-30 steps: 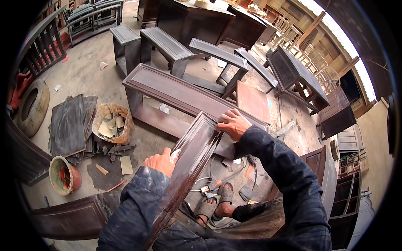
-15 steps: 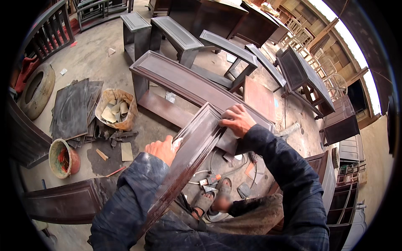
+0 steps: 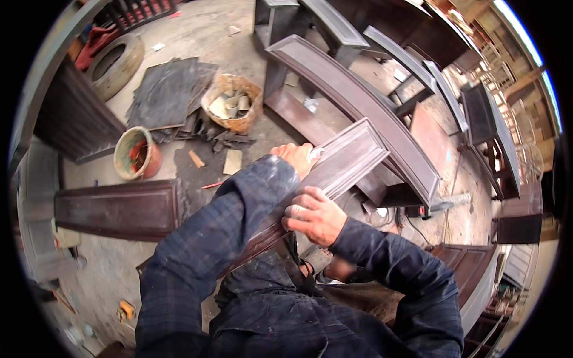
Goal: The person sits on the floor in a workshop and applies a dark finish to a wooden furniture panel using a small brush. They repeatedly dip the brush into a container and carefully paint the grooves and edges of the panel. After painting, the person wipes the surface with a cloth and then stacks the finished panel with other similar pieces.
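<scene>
A long dark brown wooden panel [image 3: 352, 156] with a moulded border slants across in front of my body. Its far end lies close to a low bench-like wooden piece [image 3: 352, 89]. My left hand [image 3: 293, 159] is closed on the panel's left edge, and something whitish shows at its thumb, too small to make out. On the opposite edge, nearer to me, my right hand [image 3: 316, 218] has its fingers curled over the wood. Both sleeves carry pale dust. My left forearm hides much of the panel's near part.
Left of the panel stand a bucket [image 3: 138, 154], a sack [image 3: 234, 102] of scraps, stacked dark sheets [image 3: 164, 92] and a tyre [image 3: 116, 65]. Another panelled wooden piece [image 3: 119, 209] lies at left. A power tool [image 3: 418, 211] with a cord is at right. More furniture stands beyond.
My right hand has slid along the panel's edge from near its far end toward me. My left hand keeps its hold. The view has turned, shifting the surroundings to the right.
</scene>
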### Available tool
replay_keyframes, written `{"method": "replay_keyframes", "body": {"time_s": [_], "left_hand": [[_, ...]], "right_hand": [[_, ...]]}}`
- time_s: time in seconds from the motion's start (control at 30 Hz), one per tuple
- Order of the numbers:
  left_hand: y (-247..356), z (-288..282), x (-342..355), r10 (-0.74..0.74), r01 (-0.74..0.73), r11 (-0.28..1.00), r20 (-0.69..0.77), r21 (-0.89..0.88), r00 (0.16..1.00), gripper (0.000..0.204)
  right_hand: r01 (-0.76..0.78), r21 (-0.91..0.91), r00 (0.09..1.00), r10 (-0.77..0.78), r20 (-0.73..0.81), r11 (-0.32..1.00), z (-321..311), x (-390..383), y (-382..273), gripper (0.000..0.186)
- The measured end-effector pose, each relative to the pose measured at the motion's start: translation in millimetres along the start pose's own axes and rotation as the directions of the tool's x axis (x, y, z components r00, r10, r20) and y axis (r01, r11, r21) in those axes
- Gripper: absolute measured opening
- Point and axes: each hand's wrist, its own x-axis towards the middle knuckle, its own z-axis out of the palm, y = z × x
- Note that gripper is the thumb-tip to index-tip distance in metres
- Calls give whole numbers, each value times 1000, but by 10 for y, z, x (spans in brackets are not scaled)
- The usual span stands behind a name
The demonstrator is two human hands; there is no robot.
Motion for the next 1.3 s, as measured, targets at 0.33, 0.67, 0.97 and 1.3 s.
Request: {"method": "replay_keyframes", "body": {"time_s": [0.33, 0.67, 0.97, 1.3], "left_hand": [[-1193, -1250, -2756, 93, -128, 992, -647, -7, 757, 29], [-1951, -864, -3860, -43, 98, 993, -581, 64, 813, 27], [-2068, -663, -3737, -347, 131, 897, -489, -421, 800, 33], [-2120, -629, -3750, -323, 58, 901, -576, -430, 751, 25]], "right_hand": [[60, -16, 998, -60, 7, 998, 44, 49, -121, 25], [35, 16, 995, -36, 95, 999, -52, 247, -188, 29], [235, 225, 970, -243, 11, 946, 755, 1496, -1839, 21], [307, 236, 950, -313, -14, 922, 978, 1874, -2356, 21]]}}
